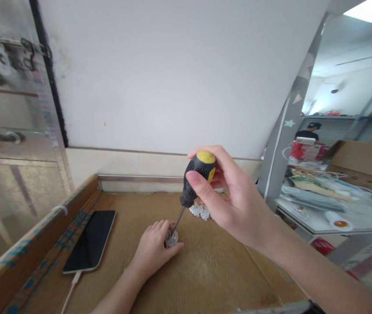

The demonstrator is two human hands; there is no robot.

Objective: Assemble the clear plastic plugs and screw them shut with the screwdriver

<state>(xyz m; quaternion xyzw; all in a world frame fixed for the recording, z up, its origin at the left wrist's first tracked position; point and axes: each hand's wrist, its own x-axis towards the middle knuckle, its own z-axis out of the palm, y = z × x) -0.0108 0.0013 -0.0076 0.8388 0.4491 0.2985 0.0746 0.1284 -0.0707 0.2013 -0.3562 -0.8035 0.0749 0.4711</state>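
My right hand (235, 198) has its thumb and fingers wrapped around the black-and-yellow handle of a screwdriver (202, 166), tilted, its shaft slanting down to a small clear piece (173, 240) near the middle of the worktop (218, 261). Whether the tip is seated in it is too small for me to tell. My left hand (153, 246) lies low on the surface, fingers and thumb closed about that piece. Toward the far edge, partly hidden behind my right hand, sits a cluster of clear pieces (200, 211). Along the left edge, beside the raised wooden rim (38, 242), lies a dark-screened phone (91, 242), a white cable (70, 290) plugged into its near end.
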